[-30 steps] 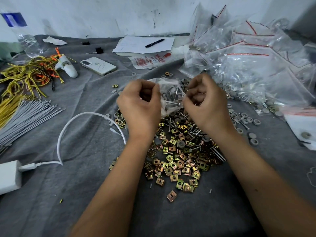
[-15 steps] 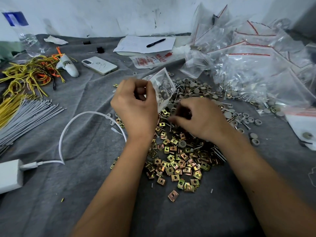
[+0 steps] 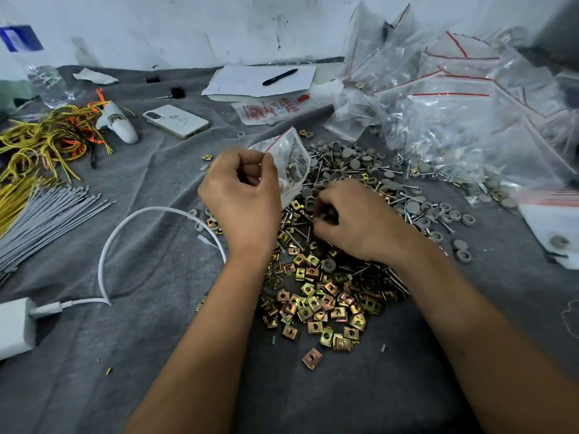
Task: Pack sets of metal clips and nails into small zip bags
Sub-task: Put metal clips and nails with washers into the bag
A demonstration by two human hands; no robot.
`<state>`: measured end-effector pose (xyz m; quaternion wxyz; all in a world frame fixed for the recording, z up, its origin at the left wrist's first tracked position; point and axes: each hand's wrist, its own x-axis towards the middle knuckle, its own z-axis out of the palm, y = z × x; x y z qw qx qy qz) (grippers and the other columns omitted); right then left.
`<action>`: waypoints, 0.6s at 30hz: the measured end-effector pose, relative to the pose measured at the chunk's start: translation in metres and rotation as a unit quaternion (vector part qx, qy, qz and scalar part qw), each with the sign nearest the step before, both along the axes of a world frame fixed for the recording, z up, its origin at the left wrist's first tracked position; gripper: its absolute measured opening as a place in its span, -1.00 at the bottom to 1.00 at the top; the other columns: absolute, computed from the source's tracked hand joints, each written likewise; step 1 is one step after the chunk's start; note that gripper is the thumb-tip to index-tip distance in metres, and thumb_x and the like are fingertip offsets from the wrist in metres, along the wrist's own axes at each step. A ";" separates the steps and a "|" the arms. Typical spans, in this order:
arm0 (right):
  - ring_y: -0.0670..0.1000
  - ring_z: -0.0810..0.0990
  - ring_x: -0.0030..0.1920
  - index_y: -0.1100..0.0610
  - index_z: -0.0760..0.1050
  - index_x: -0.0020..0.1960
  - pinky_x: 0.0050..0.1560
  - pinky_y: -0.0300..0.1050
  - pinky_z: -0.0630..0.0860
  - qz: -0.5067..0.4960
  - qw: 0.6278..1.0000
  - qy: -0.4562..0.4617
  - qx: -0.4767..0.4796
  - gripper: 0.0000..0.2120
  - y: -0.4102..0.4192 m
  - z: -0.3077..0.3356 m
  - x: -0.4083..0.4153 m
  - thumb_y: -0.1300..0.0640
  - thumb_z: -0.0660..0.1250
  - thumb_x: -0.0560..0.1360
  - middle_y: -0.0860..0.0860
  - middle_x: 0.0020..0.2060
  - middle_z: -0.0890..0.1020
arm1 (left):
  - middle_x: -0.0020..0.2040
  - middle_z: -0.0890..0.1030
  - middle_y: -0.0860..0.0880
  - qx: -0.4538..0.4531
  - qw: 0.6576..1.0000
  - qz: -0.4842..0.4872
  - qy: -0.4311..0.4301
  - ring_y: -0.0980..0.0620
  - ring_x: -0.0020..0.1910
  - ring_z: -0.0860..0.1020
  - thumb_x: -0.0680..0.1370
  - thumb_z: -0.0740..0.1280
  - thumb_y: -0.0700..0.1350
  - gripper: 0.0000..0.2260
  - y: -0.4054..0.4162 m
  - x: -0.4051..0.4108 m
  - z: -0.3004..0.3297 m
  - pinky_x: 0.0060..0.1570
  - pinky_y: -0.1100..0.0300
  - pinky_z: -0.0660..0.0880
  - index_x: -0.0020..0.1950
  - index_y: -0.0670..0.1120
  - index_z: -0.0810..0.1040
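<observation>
Metal clips (image 3: 316, 300) lie in a loose pile on the grey cloth (image 3: 156, 355) of the desk, in the near middle, between the two forearms. One single clip (image 3: 312, 358) lies alone just in front of the pile. At the near left, a white charger block (image 3: 14, 327) sits at the edge, and its white cable (image 3: 131, 228) makes a loop toward the middle.

Over the far part of the pile, the right hand (image 3: 357, 223) reaches down among the nails (image 3: 404, 198) and clips; its fingers are curled at a small piece, but I cannot tell if the grip really holds something. The left hand (image 3: 241, 198) is a little to the left and higher, and its grip pinches the top edge of a small zip bag (image 3: 288, 158) with a red line at the mouth. Some grey caps and nails are already inside this bag.

Grey round caps (image 3: 354, 158) are spread behind the hands and to the right. At the left lie grey cable ties (image 3: 47, 211) and yellow wires (image 3: 37, 142). Farther away are a white phone (image 3: 176, 121), a sheet of paper (image 3: 260, 79) with a black pen (image 3: 279, 77) on it, and at the far right a big heap of zip bags (image 3: 454, 98). A plastic bottle (image 3: 40, 73) stands at the far left.
</observation>
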<state>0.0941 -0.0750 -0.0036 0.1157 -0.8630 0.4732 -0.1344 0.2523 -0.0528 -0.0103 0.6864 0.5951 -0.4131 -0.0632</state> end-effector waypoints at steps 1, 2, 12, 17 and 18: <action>0.00 0.45 0.02 0.05 0.54 -0.05 0.01 -0.04 0.44 -0.004 1.000 -0.027 -0.012 -0.86 -0.001 -0.001 -0.001 -0.03 0.37 0.56 -0.04 -0.08 0.51 | -0.31 0.63 -0.04 0.002 1.000 -0.004 -0.001 0.02 -0.34 0.58 0.51 0.47 -0.16 -0.92 0.000 0.000 0.000 -0.28 -0.03 0.58 -0.19 -0.07 0.66; 0.01 0.43 0.07 0.05 0.53 -0.01 0.03 -0.06 0.38 -0.006 0.998 -0.068 -0.015 -0.88 -0.002 0.000 -0.002 0.00 0.35 0.58 -0.03 -0.05 0.49 | -0.31 0.63 -0.04 0.005 1.000 -0.006 -0.003 0.00 -0.33 0.58 0.51 0.47 -0.16 -0.92 0.000 0.000 0.000 -0.27 -0.03 0.58 -0.19 -0.07 0.66; -0.23 0.58 -0.22 0.15 0.54 0.04 -0.25 -0.35 0.54 -0.033 0.883 -0.466 -0.047 -0.96 0.000 0.009 -0.006 0.19 0.32 0.65 -0.09 -0.22 0.59 | -0.33 0.63 0.09 0.036 0.995 -0.062 -0.074 0.13 -0.37 0.58 0.51 0.50 -0.20 -0.90 -0.001 -0.007 -0.004 -0.34 0.21 0.54 -0.20 -0.05 0.66; -0.08 0.68 -0.18 0.21 0.65 0.02 -0.12 -0.09 0.65 0.000 0.926 -0.355 -0.130 -0.93 0.002 0.006 -0.003 0.21 0.44 0.56 0.00 -0.19 0.69 | -0.32 0.63 0.09 0.024 0.988 -0.073 -0.130 0.12 -0.34 0.60 0.50 0.50 -0.18 -0.92 -0.001 -0.010 -0.005 -0.32 0.22 0.55 -0.20 -0.09 0.68; -0.09 0.68 -0.14 0.20 0.67 0.03 -0.07 -0.10 0.65 -0.001 0.934 -0.332 -0.134 -0.92 0.002 0.005 -0.002 0.22 0.47 0.54 -0.01 -0.15 0.71 | -0.32 0.64 0.10 0.023 0.989 -0.071 -0.129 0.12 -0.34 0.60 0.50 0.49 -0.18 -0.92 -0.001 -0.009 -0.005 -0.31 0.22 0.55 -0.20 -0.08 0.68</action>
